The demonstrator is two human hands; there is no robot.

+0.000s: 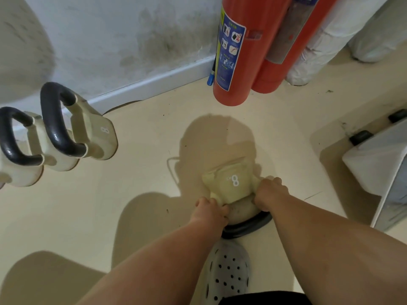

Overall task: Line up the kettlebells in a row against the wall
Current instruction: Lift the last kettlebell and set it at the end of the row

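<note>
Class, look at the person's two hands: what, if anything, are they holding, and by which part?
Both the left hand and the right hand grip one cream kettlebell marked 8, at the two sides of its neck, just above the dark handle.

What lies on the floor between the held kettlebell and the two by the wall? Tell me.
Nothing: in the head view, only bare floor and shadow separate the held kettlebell from the two kettlebells.

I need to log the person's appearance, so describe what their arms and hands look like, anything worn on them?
Both arms are bare from the frame edge down to the hands: no sleeves, gloves, watch or rings visible on the left hand or the right hand. Fingers are partly hidden, so small jewellery cannot be ruled out.
</note>
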